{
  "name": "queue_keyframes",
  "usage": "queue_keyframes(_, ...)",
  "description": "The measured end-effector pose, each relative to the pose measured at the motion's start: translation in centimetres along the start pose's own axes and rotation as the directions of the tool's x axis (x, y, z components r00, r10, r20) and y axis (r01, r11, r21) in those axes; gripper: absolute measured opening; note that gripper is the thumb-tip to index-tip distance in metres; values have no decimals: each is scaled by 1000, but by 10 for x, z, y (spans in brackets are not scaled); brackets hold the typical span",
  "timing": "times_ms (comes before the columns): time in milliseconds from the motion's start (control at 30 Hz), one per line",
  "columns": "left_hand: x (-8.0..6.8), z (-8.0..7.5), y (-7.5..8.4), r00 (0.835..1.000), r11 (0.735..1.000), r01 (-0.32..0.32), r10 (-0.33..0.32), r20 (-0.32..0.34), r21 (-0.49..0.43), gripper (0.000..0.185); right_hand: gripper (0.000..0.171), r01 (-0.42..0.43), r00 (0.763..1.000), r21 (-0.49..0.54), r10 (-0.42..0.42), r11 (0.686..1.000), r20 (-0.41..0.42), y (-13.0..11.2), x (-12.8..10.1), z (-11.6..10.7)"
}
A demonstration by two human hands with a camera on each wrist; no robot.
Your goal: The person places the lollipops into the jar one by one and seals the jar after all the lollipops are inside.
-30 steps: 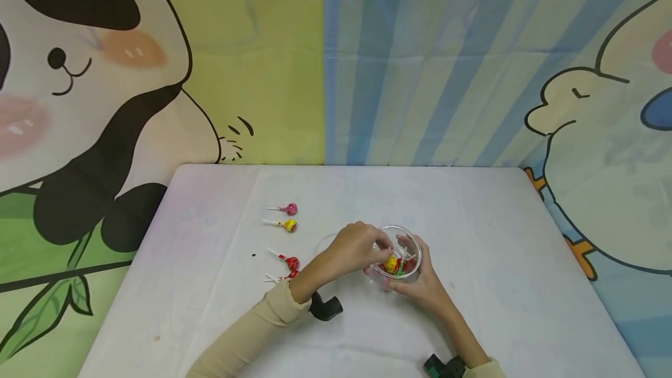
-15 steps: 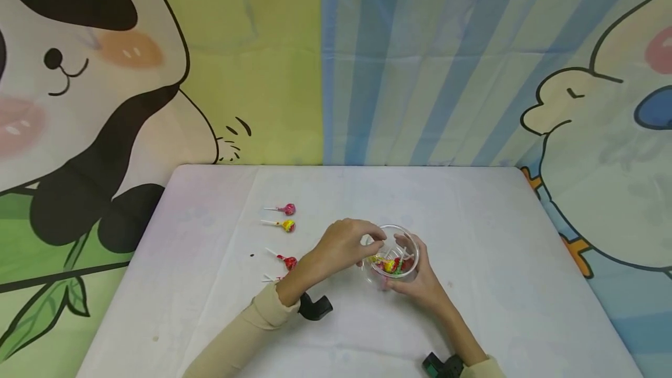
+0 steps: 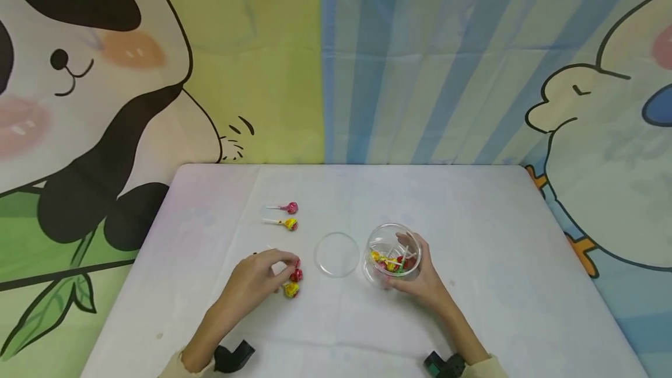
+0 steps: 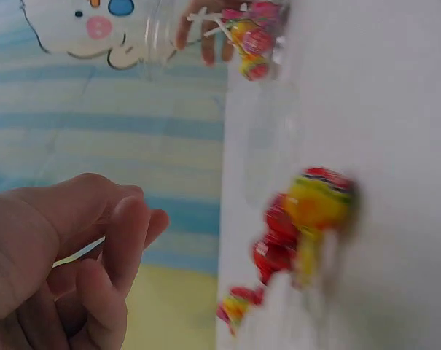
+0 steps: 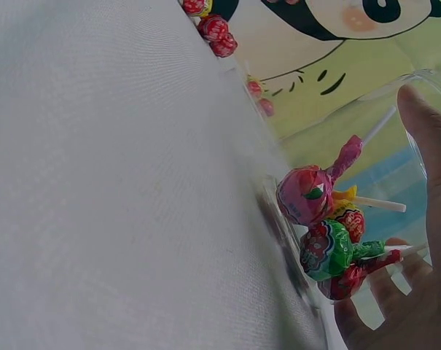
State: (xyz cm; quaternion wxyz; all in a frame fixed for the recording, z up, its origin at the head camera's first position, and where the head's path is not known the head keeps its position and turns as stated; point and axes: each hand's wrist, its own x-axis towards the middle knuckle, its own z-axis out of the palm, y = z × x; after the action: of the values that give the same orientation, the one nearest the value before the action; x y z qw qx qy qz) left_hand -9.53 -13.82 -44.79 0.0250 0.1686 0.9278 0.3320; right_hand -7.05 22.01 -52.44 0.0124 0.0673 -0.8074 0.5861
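My right hand grips a clear jar around its side. Several wrapped lollipops lie inside it; the right wrist view shows a pink lollipop and a green lollipop among them. My left hand hovers over lollipops on the table at the left, its fingers loosely bent and nothing between them in the left wrist view. Right beside it are a red lollipop and a yellow lollipop. Farther back lie a pink-wrapped lollipop and another yellow lollipop.
A clear round lid lies flat on the white-covered table, between the jar and the loose lollipops. Behind the table hangs a cartoon-printed cloth.
My left hand has moved from the jar's mouth leftward to the loose lollipops, leaving a yellow lollipop in the jar. The right hand still holds the jar in place.
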Motion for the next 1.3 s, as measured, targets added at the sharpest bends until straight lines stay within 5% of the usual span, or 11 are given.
queue_keyframes(100, -25, 1, -13, 990, 990, 137, -136, 20, -33, 29, 107, 8, 1000, 4, -8, 1000, -1, 0, 0, 0)
queue_keyframes(233, -49, 4, -23, 972, 969, 234, -236, -17, -86, 36, 108, 13, 1000, -6, -13, 1000, -1, 1, 0, -1)
queue_keyframes(500, -67, 7, -36, 963, 964, 244, -254, -94, -106, 34, 104, 8, 1000, -2, -8, 1000, -14, 2, 0, -2)
queue_keyframes(767, -58, 2, -40, 966, 970, 240, -235, -108, 33, 28, 106, -13, 1000, -26, 13, 1000, -15, 1, -1, -3)
queue_keyframes(1033, -32, 5, -56, 993, 970, 67, -42, -108, 235, 28, 106, 13, 1000, -24, -13, 1000, -10, 0, -1, -5)
queue_keyframes(1167, -22, 8, -65, 999, 965, -33, 41, -26, 259, 26, 105, 13, 1000, -14, -13, 1000, -4, -1, -1, -3)
queue_keyframes(1300, -17, 12, -70, 996, 964, -70, 53, 74, 257, 27, 107, 11, 1000, -10, -12, 1000, -3, -1, -1, -2)
